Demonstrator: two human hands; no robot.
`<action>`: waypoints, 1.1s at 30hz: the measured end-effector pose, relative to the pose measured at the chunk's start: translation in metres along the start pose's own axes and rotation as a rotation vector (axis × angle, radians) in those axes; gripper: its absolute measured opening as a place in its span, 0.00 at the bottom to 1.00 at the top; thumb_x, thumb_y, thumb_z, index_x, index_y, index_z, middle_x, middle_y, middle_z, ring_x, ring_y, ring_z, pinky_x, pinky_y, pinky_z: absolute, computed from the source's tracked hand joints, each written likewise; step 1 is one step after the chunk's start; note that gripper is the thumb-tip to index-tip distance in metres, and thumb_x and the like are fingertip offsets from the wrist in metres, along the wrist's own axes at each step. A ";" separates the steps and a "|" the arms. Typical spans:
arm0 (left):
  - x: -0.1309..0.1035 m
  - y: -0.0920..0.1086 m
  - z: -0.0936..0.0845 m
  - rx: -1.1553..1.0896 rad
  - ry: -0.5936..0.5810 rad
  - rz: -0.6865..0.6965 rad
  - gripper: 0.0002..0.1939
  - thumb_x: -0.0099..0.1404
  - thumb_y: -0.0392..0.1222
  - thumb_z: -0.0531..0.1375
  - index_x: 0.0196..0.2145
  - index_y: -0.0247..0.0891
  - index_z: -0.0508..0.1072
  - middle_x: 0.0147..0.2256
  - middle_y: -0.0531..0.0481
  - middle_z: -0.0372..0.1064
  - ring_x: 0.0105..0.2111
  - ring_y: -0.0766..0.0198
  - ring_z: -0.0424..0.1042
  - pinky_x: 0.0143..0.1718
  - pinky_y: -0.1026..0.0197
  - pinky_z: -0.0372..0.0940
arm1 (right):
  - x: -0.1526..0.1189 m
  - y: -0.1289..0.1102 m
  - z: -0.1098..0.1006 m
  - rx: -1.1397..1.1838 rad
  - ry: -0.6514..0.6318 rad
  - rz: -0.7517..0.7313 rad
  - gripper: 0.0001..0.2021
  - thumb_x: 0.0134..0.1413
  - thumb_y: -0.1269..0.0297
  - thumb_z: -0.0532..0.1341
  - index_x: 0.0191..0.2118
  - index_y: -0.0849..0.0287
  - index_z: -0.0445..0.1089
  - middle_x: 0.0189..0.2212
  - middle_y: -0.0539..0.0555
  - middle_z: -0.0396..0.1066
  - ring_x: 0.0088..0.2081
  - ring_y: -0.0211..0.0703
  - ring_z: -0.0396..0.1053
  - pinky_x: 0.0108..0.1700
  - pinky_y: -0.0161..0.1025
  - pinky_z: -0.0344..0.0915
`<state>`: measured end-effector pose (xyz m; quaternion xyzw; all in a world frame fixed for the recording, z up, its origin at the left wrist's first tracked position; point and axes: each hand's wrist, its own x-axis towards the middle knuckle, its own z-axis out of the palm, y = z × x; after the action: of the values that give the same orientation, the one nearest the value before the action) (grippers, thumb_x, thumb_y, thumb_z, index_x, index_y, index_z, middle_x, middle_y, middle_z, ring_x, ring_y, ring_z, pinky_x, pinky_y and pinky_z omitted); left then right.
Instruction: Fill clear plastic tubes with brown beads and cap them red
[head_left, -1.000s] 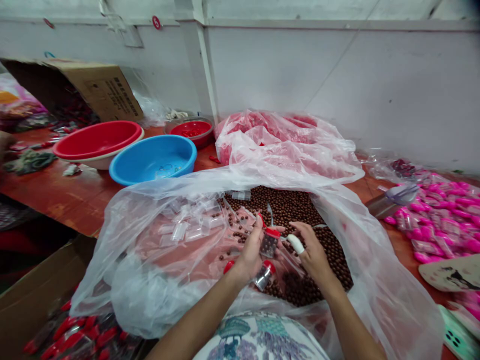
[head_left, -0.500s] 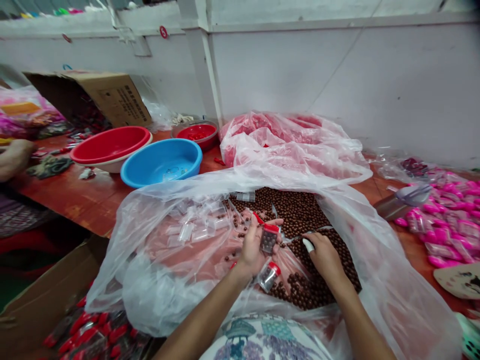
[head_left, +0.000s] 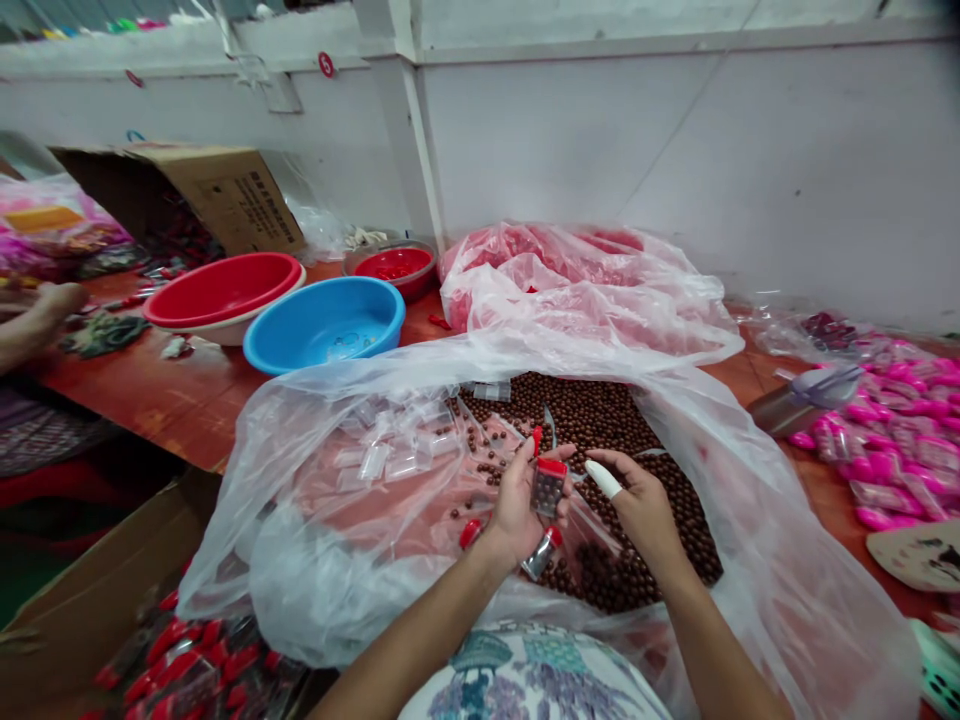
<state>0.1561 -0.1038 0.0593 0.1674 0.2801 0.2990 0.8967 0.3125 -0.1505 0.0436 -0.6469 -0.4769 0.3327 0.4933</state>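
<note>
My left hand [head_left: 517,505] is closed round a small clear plastic jar [head_left: 550,490] with a red lid, full of brown balls. Another bit of red [head_left: 536,438] shows by its thumb, mostly hidden. My right hand [head_left: 645,505] is just right of the jar, above brown balls [head_left: 592,410] spread over the plastic sheet. White covering [head_left: 603,479] wraps its thumb. Thumb and index finger are close together, and what they hold, if anything, is too small to make out. A second red-lidded jar [head_left: 541,553] lies under my left hand.
Clear empty jars [head_left: 397,455] lie on the plastic sheet [head_left: 292,590]. Behind stand a blue basin [head_left: 322,325], a red basin [head_left: 225,290] and a pink-filled bag [head_left: 585,290]. Pink packets [head_left: 900,430] lie right. A carton [head_left: 82,600] holds red-lidded jars. A co-worker's hand [head_left: 45,315] is at left.
My right hand has risen from the brown balls and moved left, closer to the jar. My left hand has shifted slightly right with the jar. The co-worker's hand has moved right.
</note>
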 end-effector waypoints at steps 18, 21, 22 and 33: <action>0.005 -0.006 0.005 -0.086 0.105 0.039 0.20 0.60 0.45 0.51 0.45 0.30 0.71 0.23 0.48 0.71 0.21 0.66 0.69 0.25 0.65 0.62 | -0.002 0.002 0.001 -0.406 -0.154 -0.411 0.29 0.52 0.62 0.58 0.60 0.55 0.52 0.56 0.59 0.57 0.57 0.50 0.56 0.57 0.49 0.55; 0.007 -0.010 0.004 -0.081 0.129 0.016 0.18 0.59 0.46 0.52 0.38 0.30 0.73 0.23 0.48 0.70 0.21 0.65 0.69 0.25 0.64 0.63 | -0.008 -0.006 0.005 -0.537 -0.268 -0.534 0.40 0.46 0.58 0.63 0.63 0.57 0.46 0.58 0.61 0.54 0.59 0.53 0.53 0.57 0.51 0.54; 0.008 -0.011 0.004 -0.072 0.127 0.017 0.17 0.58 0.46 0.52 0.36 0.30 0.73 0.23 0.48 0.70 0.21 0.65 0.69 0.25 0.64 0.63 | -0.009 -0.007 0.007 -0.583 -0.268 -0.558 0.39 0.45 0.58 0.64 0.62 0.57 0.47 0.58 0.61 0.55 0.58 0.54 0.53 0.57 0.52 0.55; 0.012 -0.028 -0.008 0.210 0.244 0.268 0.18 0.55 0.47 0.59 0.42 0.36 0.73 0.35 0.48 0.74 0.33 0.62 0.72 0.36 0.62 0.64 | -0.010 -0.009 0.011 -0.757 -0.179 -0.742 0.26 0.43 0.63 0.61 0.52 0.60 0.61 0.49 0.61 0.66 0.51 0.53 0.61 0.55 0.52 0.53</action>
<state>0.1714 -0.1165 0.0353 0.2584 0.3912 0.4030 0.7860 0.2970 -0.1558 0.0484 -0.5366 -0.8003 -0.0051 0.2674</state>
